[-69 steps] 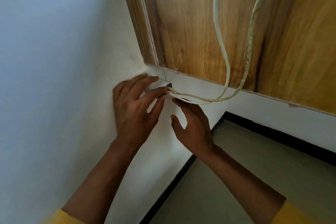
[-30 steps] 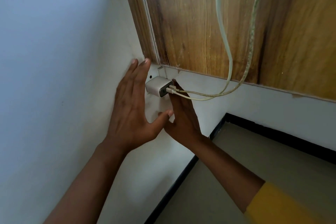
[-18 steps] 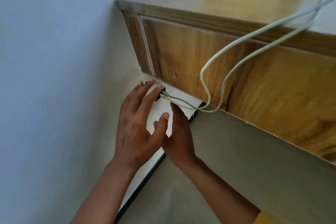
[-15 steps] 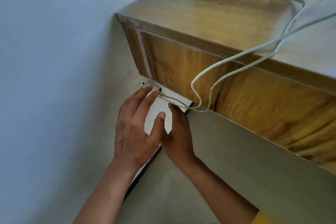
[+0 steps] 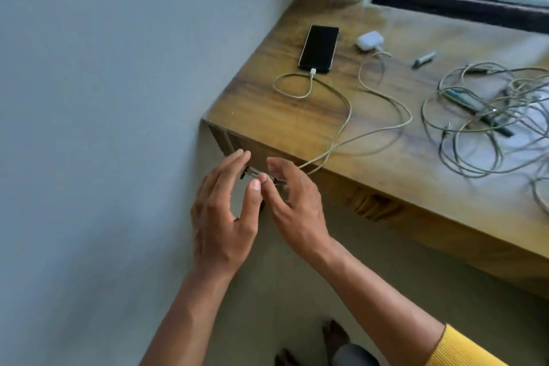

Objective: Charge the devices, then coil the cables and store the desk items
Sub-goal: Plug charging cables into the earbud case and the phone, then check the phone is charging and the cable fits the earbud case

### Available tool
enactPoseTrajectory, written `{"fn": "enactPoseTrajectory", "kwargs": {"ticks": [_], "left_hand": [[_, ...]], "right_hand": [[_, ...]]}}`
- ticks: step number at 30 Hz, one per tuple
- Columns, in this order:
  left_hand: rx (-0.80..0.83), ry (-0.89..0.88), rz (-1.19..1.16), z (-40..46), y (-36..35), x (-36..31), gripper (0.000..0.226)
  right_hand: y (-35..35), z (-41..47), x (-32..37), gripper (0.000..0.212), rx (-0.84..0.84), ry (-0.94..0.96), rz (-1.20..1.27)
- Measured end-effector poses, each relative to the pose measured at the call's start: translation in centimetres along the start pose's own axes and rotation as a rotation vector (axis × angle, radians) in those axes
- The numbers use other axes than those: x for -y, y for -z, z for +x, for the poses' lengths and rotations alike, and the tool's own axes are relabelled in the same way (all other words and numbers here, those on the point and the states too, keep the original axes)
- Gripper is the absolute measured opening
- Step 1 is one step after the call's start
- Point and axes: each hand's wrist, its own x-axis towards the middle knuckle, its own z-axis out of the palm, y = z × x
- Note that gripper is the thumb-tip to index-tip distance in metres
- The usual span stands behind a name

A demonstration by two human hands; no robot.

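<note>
With both the left hand (image 5: 221, 217) and right hand (image 5: 292, 202) loosely spread and holding nothing at the desk (image 5: 267, 116) corner, I judge charging best confirmed by checking the phone (image 5: 319, 47) at one o'clock, its cable (image 5: 346, 116) plugged in, and the white earbud case (image 5: 369, 41) beside it.

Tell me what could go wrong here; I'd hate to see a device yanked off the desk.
The two charging cables hang over the desk edge beside both open hands; a snag could drag the phone or earbud case. The tangled cables may knot during coiling.
</note>
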Motion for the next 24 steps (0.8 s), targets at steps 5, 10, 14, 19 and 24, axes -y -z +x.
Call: {"fn": "enactPoseTrajectory", "kwargs": {"ticks": [5, 10, 14, 19, 24], "left_hand": [[0.051, 0.005, -0.060, 2.0, 3.5, -5.7, 0.045], [0.160, 0.005, -0.151, 2.9, 4.8, -10.1, 0.045], [0.226, 0.011, -0.171, 3.8, 4.1, -12.3, 0.046], [0.274, 0.032, -0.189, 6.2, 1.7, -14.1, 0.047], [0.280, 0.097, -0.117, 9.8, -2.5, -15.0, 0.046]], "right_hand": [[5.0, -0.1, 6.6, 0.031, -0.114, -0.003, 0.139], [10.3, -0.8, 9.8, 0.027, -0.151, 0.031, 0.170], [14.0, -0.3, 10.4, 0.025, -0.238, 0.061, 0.113], [17.3, 2.6, 9.4, 0.024, -0.282, 0.043, 0.044], [20.2, 6.9, 8.2, 0.027, -0.216, -0.009, 0.016]]}}
